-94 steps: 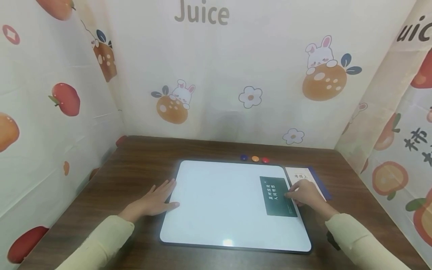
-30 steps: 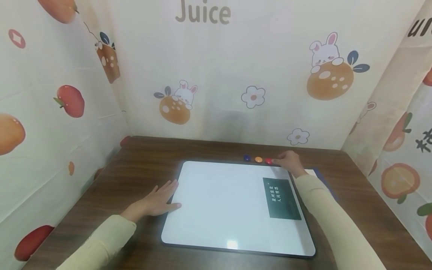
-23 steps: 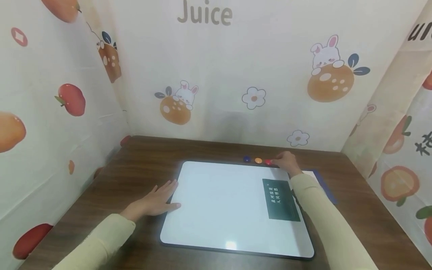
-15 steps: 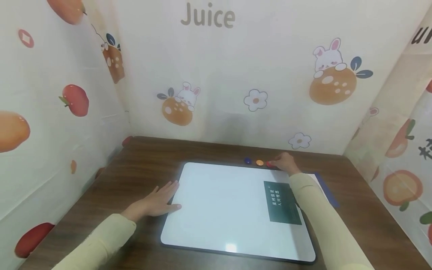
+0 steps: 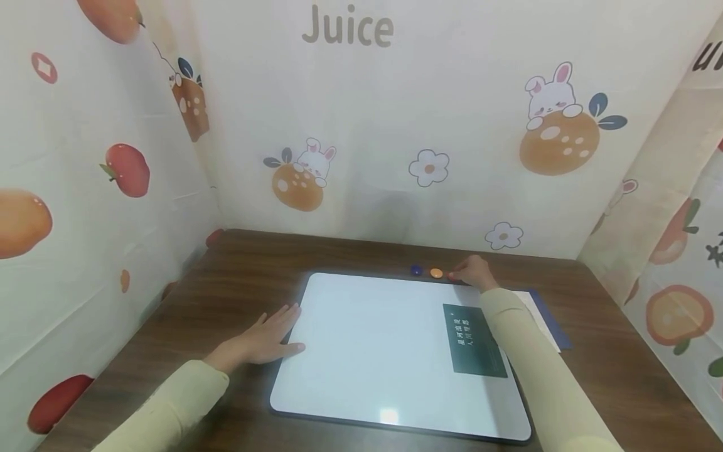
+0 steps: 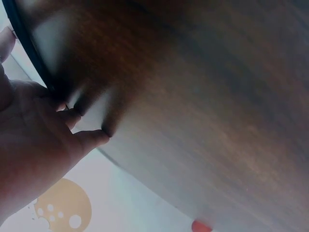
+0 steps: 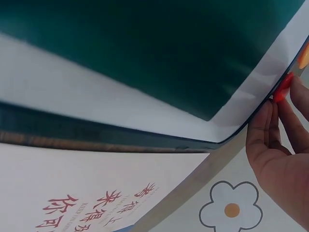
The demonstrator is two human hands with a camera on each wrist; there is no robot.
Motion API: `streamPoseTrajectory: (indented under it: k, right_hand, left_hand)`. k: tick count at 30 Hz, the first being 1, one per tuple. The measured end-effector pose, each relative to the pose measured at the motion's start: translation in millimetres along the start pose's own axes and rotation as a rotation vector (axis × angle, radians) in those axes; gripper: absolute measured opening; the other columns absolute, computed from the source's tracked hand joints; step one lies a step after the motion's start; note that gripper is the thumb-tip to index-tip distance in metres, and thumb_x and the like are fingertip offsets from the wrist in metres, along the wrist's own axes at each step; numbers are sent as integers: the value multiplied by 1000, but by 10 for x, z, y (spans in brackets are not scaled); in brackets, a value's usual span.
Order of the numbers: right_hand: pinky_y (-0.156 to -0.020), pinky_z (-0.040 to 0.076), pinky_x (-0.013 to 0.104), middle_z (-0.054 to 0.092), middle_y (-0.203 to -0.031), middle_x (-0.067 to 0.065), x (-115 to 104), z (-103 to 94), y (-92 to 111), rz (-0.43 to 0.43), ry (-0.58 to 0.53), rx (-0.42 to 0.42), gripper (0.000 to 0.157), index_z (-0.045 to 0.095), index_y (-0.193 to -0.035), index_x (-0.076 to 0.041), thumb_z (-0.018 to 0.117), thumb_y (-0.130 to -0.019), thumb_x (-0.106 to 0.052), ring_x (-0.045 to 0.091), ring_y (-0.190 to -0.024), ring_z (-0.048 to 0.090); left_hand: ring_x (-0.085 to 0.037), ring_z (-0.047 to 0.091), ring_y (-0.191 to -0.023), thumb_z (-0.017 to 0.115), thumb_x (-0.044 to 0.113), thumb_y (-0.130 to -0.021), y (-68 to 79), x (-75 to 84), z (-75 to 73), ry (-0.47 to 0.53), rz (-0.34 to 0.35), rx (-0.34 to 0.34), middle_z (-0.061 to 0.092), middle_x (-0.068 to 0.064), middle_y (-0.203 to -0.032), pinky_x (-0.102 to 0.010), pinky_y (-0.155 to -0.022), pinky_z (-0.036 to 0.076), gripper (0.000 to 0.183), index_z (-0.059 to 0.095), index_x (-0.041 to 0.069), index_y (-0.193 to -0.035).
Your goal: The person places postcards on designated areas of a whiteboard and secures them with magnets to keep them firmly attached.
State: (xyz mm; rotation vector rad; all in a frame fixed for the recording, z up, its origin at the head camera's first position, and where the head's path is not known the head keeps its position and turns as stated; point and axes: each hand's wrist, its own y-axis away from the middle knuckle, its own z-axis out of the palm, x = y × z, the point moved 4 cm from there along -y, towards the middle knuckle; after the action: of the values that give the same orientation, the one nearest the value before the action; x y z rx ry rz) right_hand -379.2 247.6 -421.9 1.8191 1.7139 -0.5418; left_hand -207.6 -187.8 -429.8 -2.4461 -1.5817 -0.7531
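A whiteboard (image 5: 361, 351) with a dark rim lies flat on the table. My left hand (image 5: 262, 339) rests over its left edge with fingers extended, the thumb on the white surface. Past the board's far right corner, my right hand (image 5: 476, 272) pinches a small round red magnet (image 7: 284, 87) between thumb and finger; in the head view the fingers mostly cover it. To its left on the table sit an orange magnet (image 5: 436, 273) and a dark blue magnet (image 5: 416, 270). A dark green card (image 5: 471, 351) with white writing lies on the board's right part, partly behind my right sleeve.
A white card (image 7: 106, 193) with red writing, over something blue (image 5: 550, 317), lies on the table (image 5: 610, 351) right of the board, partly hidden by my right arm. A printed curtain (image 5: 373, 125) stands behind the table and along both sides.
My right hand has left the green card's right edge, gone to the far side and taken hold of the red magnet. My left hand stays on the board's left edge.
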Motion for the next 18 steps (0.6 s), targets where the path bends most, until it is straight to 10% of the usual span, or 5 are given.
streamPoseTrajectory:
  k: [18]
  right_hand:
    - [-85, 50, 48, 64, -106, 23, 78, -25, -46, 15, -63, -5, 30, 65, -108, 4, 72, -85, -14, 38, -98, 60]
  left_hand:
    - [-36, 6, -144, 54, 49, -93, 7, 1, -12, -18, -28, 2, 14, -16, -157, -64, -108, 2, 83, 19, 2, -151]
